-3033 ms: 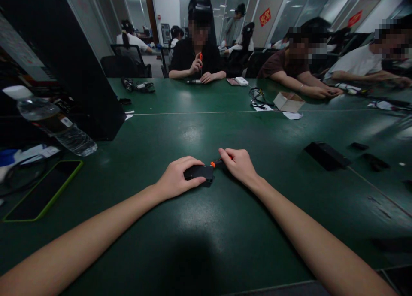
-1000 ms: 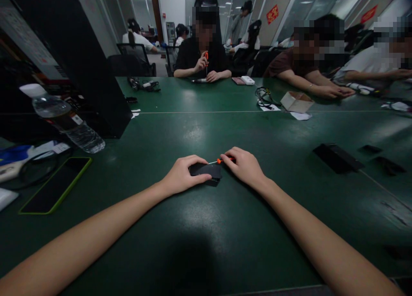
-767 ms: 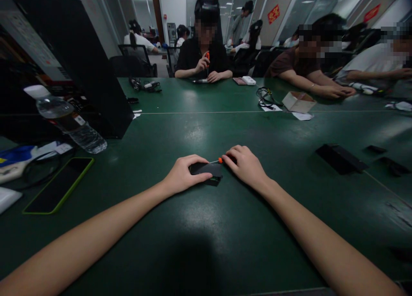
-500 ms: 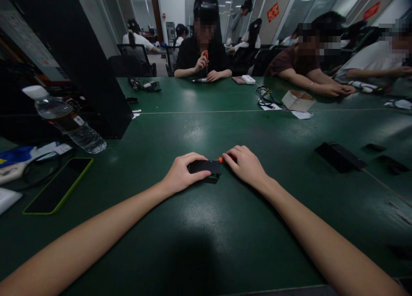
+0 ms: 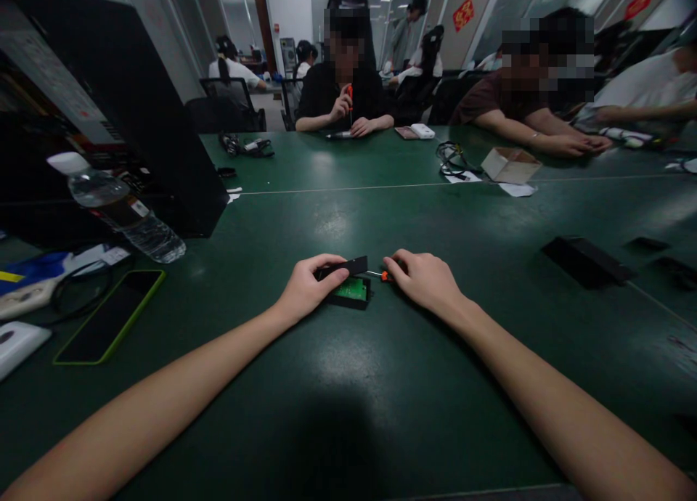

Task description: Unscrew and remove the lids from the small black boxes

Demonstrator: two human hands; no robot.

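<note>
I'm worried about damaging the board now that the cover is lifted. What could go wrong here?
The screwdriver tip in the right hand points at the exposed green circuit board; a slip might scratch it. The black cover, pinched at one end by the left hand, could drop back.

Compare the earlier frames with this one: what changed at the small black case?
The left hand has lifted the flat black plastic cover at its right edge, baring a green circuit board. The right hand still holds the orange-handled screwdriver beside it. The case stays on the green table.
</note>
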